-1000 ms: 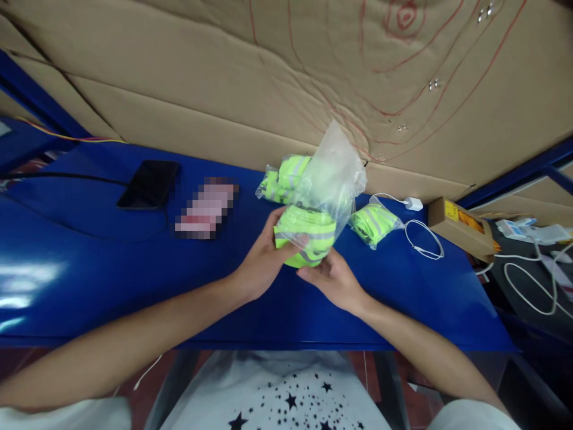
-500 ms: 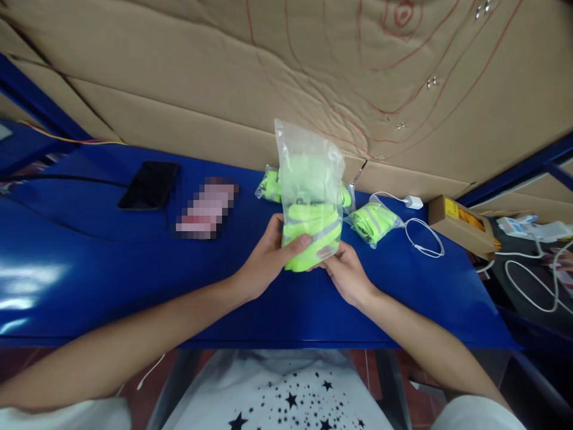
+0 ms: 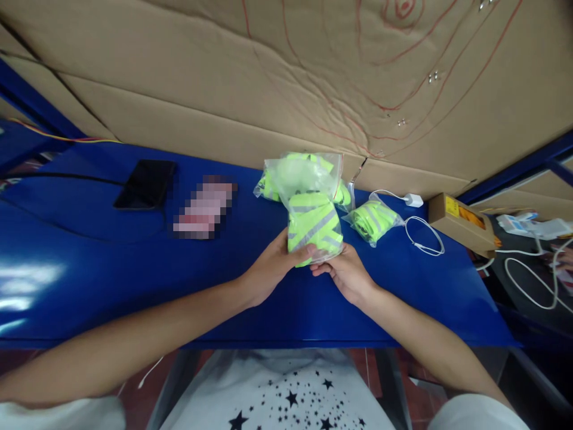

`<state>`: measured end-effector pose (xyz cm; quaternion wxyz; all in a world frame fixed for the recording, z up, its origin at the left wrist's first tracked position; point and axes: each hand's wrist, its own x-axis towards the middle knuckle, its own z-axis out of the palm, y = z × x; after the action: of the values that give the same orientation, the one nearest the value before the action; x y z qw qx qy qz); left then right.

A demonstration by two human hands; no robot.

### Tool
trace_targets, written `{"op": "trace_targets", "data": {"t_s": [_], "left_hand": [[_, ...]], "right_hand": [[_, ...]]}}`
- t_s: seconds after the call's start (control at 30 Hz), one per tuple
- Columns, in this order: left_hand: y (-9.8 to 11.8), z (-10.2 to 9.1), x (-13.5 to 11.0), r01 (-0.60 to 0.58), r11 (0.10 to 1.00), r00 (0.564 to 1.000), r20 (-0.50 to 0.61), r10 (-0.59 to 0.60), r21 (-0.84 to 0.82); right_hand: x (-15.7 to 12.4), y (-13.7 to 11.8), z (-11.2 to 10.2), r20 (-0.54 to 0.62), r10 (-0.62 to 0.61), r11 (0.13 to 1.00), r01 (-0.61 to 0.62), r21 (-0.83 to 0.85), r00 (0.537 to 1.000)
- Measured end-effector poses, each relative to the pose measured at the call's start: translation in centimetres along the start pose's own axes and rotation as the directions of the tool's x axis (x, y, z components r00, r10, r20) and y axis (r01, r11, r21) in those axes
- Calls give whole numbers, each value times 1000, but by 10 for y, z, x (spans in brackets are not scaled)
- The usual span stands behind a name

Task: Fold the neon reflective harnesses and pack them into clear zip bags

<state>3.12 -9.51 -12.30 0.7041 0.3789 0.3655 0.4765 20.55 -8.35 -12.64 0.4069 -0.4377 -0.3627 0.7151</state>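
Between my hands, over the blue table (image 3: 215,310), is a clear plastic bag (image 3: 314,224) with a folded neon-yellow reflective vest or strap inside; grey bands cross it. My left hand (image 3: 273,263) grips its lower left, thumb across the front. At the lower right corner, my right hand (image 3: 347,272) pinches the bag, some fingers curled beneath. The bag's see-through upper part leans away from me. Behind it, partly hidden, lies more bagged neon-yellow material (image 3: 269,185). A further small bag of the same material (image 3: 375,220) rests on the table to the right.
On the left lie a black phone-like device (image 3: 145,184) with a cable and a blurred pink item (image 3: 206,206). To the right are a white charger (image 3: 412,200) with its cord and an open cardboard box (image 3: 463,224). A brown cardboard wall (image 3: 179,95) rises behind the table.
The held bag has tipped back, its top now lower and farther from me, so more of the neon contents' face shows. Both hands still grip its lower part.
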Motion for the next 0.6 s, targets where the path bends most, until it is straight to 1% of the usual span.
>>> {"op": "trace_targets", "data": {"t_s": [0.03, 0.07, 0.13, 0.2, 0.23, 0.27, 0.37, 0.47, 0.53, 0.6], "left_hand": [[2, 1, -1, 4, 1000, 1000, 1, -4, -11], [5, 2, -1, -2, 1000, 1000, -3, 1, -24], [12, 2, 0, -33, 998, 999, -11, 33, -56], [19, 1, 1, -73, 992, 997, -2, 73, -103], [21, 1, 2, -85, 988, 996, 9, 87, -129], [21, 1, 2, -87, 985, 996, 20, 91, -151], [15, 3, 0, -28, 983, 997, 64, 41, -180], [5, 6, -3, 76, 982, 991, 119, -56, -171], [2, 7, -3, 133, 978, 988, 103, -117, -160], [3, 6, -2, 162, 975, 985, 74, -153, -150]], "right_hand": [[0, -1, -1, -1, 3, 1000, -3, 9, 1000], [-1, -3, -2, 22, 9, 1000, -10, 22, 1000], [-5, -10, -1, 149, 21, 998, -31, 62, 989], [-11, -16, 2, 308, 7, 993, -43, 110, 951], [-13, -18, 4, 365, -10, 991, -40, 128, 931], [-16, -19, 5, 395, -29, 990, -28, 137, 918], [-19, -19, 10, 396, -72, 992, 26, 120, 915], [-18, -16, 14, 343, -98, 992, 64, 110, 934], [-16, -15, 16, 312, -114, 989, 80, 122, 943], [-15, -16, 16, 313, -124, 990, 95, 106, 942]]}}
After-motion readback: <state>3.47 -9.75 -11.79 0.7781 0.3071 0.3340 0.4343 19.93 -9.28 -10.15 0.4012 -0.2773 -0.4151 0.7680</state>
